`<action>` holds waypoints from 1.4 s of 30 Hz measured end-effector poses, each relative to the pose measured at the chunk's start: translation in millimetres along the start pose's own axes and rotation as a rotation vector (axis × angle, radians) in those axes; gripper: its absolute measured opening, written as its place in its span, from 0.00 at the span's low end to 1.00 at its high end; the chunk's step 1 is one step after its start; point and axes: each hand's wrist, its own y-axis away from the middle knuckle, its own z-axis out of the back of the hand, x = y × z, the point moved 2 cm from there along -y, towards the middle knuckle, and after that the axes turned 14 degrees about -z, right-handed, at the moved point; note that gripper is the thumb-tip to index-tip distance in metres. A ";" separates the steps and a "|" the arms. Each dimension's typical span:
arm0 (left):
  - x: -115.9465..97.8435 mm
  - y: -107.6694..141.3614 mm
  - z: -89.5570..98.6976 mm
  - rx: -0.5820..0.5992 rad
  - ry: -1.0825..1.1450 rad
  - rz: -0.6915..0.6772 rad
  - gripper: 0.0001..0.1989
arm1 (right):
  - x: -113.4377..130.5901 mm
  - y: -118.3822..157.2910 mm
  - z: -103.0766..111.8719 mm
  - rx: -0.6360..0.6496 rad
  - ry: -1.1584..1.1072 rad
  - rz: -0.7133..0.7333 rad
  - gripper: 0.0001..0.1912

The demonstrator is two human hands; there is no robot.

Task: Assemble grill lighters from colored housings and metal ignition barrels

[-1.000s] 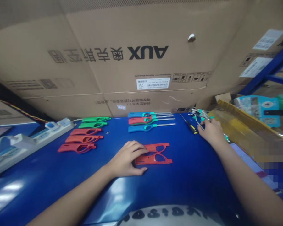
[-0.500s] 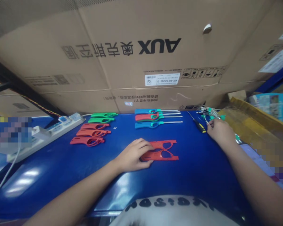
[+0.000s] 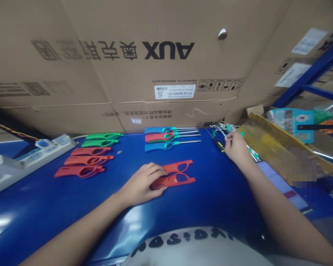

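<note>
Lying flat on the blue tabletop [image 3: 213, 210], two red shell halves [image 3: 170, 181] sat side by side, one nearer the person, looped ends pointing right. Left hand [image 3: 144, 183] covered their left ends: fingers bent over the far half, thumb along the near edge of the near one, so it spanned and held both. Right hand [image 3: 237, 147] was well apart from the halves, up and to the right, at a tangle of green-and-white parts [image 3: 231, 128]. Its thumb and index were close together at some white wires [image 3: 219, 129]; couldn't tell if they were gripped. Yellow-black screwdriver [image 3: 218, 145] lay just left of that hand. Beyond the halves: a stack of blue, red and green lighters [image 3: 157, 147], metal rods pointing right. Off left: three red handles [image 3: 79, 171], then two green handles [image 3: 100, 142] further back. White power strip [image 3: 36, 153] ran along the left side. Phone [image 3: 280, 184] sat right of the right forearm. Big carton [image 3: 113, 81] stood behind everything, print upside down.
</note>
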 end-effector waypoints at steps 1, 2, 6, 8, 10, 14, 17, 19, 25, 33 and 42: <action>0.6 -0.3 -0.1 -0.001 -0.003 -0.001 0.18 | 1.9 1.0 0.2 0.002 -0.011 0.010 0.10; 1.2 -0.6 -0.2 -0.001 -0.007 -0.003 0.18 | 3.9 2.0 0.6 0.004 -0.021 0.018 0.10; 3.2 -1.6 0.5 0.003 -0.015 -0.009 0.16 | 10.1 5.3 4.0 0.003 -0.057 0.028 0.11; 4.0 -2.0 2.1 0.010 -0.009 -0.018 0.15 | 11.1 6.3 5.8 0.007 -0.070 0.022 0.12; 4.7 -2.3 4.8 0.020 -0.002 -0.031 0.14 | 10.8 7.2 7.6 0.012 -0.079 0.013 0.12; 5.7 -2.5 11.1 0.060 -0.010 -0.045 0.14 | 12.3 11.3 13.3 0.026 -0.095 0.014 0.12; 4.3 -2.1 14.8 0.110 -0.056 -0.032 0.13 | 22.7 18.9 22.2 0.079 -0.113 0.062 0.11; 0.0 -1.5 16.6 0.156 -0.098 -0.013 0.13 | 35.3 27.1 30.4 0.150 -0.140 0.134 0.12; -36.9 -5.2 28.3 0.118 -0.303 0.090 0.32 | 77.0 61.4 58.6 0.401 -0.300 0.300 0.08; -36.5 -19.5 20.7 -0.189 -0.155 0.200 0.26 | 93.9 98.6 50.4 0.588 -0.403 0.544 0.06; -25.5 -13.6 5.7 -0.370 -0.083 0.013 0.16 | 86.7 108.6 23.8 0.605 -0.438 0.585 0.06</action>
